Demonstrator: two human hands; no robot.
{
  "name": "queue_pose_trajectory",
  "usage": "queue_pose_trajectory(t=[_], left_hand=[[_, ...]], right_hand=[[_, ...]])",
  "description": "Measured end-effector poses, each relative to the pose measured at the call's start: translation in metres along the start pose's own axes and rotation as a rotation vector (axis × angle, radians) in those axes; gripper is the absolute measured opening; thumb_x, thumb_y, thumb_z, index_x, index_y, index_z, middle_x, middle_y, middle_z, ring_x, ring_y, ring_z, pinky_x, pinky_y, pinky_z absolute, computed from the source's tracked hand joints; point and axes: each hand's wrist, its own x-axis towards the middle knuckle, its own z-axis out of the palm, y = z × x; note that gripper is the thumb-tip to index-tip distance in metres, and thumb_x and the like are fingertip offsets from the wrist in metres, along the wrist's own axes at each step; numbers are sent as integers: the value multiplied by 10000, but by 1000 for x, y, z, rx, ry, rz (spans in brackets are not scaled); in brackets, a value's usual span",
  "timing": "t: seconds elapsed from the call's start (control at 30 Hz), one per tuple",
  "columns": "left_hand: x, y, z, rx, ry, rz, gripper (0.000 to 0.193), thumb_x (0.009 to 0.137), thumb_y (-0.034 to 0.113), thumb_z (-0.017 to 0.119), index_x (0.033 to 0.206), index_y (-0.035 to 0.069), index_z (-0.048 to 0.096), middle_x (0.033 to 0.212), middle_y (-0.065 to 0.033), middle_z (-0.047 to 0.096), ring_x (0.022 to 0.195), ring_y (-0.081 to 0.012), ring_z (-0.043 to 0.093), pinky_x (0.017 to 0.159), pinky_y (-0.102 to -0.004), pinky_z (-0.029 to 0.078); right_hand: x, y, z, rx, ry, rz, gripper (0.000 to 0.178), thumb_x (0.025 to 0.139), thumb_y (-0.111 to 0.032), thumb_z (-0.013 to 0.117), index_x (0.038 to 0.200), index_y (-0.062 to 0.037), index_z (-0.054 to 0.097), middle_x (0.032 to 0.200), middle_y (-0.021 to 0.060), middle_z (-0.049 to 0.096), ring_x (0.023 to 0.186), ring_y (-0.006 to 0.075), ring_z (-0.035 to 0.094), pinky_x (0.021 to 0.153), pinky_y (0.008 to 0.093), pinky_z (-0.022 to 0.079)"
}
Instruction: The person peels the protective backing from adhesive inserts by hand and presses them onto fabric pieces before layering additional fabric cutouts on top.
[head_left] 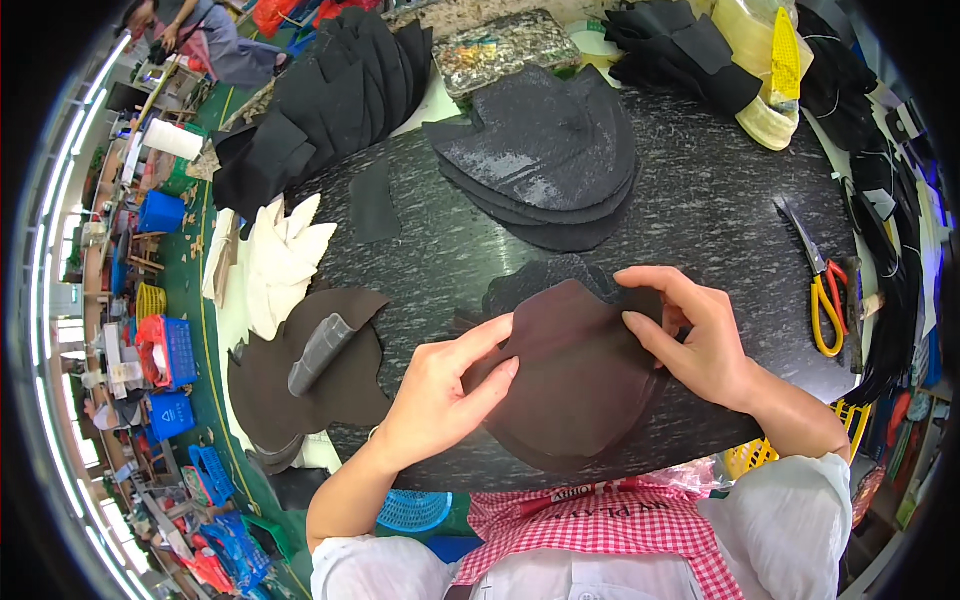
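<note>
Between my two hands is a dark brown shoe-upper piece [575, 370], rounded at the near end. My left hand [440, 385] pinches its left edge between thumb and fingers. On the other side, my right hand [695, 335] pinches the upper right edge with thumb and forefinger. Just behind it, a black textured piece [540, 278] shows partly; the brown piece hides the rest. Farther back lies a stack of black curved pieces [550, 150] with whitish patches on top. To the left, more dark brown pieces [270, 380] lie under a rolled grey strip [320, 352].
Orange-and-yellow-handled scissors [822, 285] lie at the right of the black table [690, 200]. Black pieces [345, 90] fan out at the back left, with white pieces [285, 255] nearer. A yellowish container [765, 85] stands back right. Another person [220, 40] is at the far left.
</note>
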Motion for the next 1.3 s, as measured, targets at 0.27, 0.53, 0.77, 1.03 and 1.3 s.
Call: queue_pose_trajectory(t=[0.27, 0.53, 0.77, 1.03, 1.3], left_hand=[[9, 19, 0, 93, 30, 29, 404, 838, 39, 583, 1237, 22, 525, 880, -202, 662, 733, -318, 677, 631, -342, 527], [8, 16, -5, 202, 115, 153, 422, 827, 41, 605, 1241, 49, 523, 806, -136, 644, 697, -227, 653, 616, -321, 515], [-11, -3, -12, -4, 207, -38, 461, 808, 8, 636, 1252, 88, 540, 758, -36, 624, 561, -52, 593, 490, -194, 461], [-1, -9, -16, 781, 467, 272, 486, 752, 5, 653, 1221, 49, 536, 835, -106, 624, 653, -236, 623, 548, -327, 490], [-3, -8, 18, 644, -52, 465, 792, 810, 457, 591, 1416, 26, 320, 1498, -152, 257, 1377, -293, 269, 1094, -481, 228]], right_hand=[[10, -2, 1, -379, 68, -345, 384, 773, -3, 650, 1141, -63, 556, 761, 68, 597, 512, 167, 553, 470, 284, 441], [18, -13, 21, -598, -455, -653, 616, 770, -345, 640, 1297, -69, 478, 1351, 82, 431, 1231, 238, 428, 1046, 393, 314], [14, -16, 22, -698, -534, -654, 625, 804, -406, 602, 1358, -162, 449, 1464, 65, 337, 1341, 228, 326, 1097, 416, 245], [16, -19, 17, -744, -634, -696, 573, 819, -593, 514, 1346, -384, 435, 1488, 92, 281, 1359, 353, 256, 1081, 536, 208], [12, 17, -8, -246, -469, -955, 380, 730, -340, 742, 964, -60, 638, 1114, 151, 611, 1094, 306, 578, 960, 443, 420]])
